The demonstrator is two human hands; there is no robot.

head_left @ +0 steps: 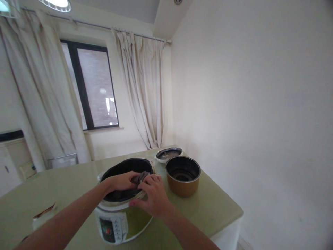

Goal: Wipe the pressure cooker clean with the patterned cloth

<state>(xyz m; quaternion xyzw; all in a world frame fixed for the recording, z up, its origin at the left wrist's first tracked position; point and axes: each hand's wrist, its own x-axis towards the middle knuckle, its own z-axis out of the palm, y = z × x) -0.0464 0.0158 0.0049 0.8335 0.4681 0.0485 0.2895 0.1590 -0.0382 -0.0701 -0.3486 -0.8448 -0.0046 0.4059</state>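
Note:
A white and green rice cooker body stands lidless on the table, its dark inside showing. My left hand reaches over the opening, closed on a crumpled dark grey cloth near the right side of the rim. My right hand lies against the cooker's right rim, its fingers bent over the edge and touching the cloth. Whether the right fingers grip the cloth or only the rim, I cannot make out. Right of the cooker sits the inner pot, brown outside and dark inside.
Behind the inner pot lies a round lid, its inner side up. A partly hidden pale item with a brown edge is at the left, by my left forearm. The pale green table ends at a rounded corner on the right, near the wall.

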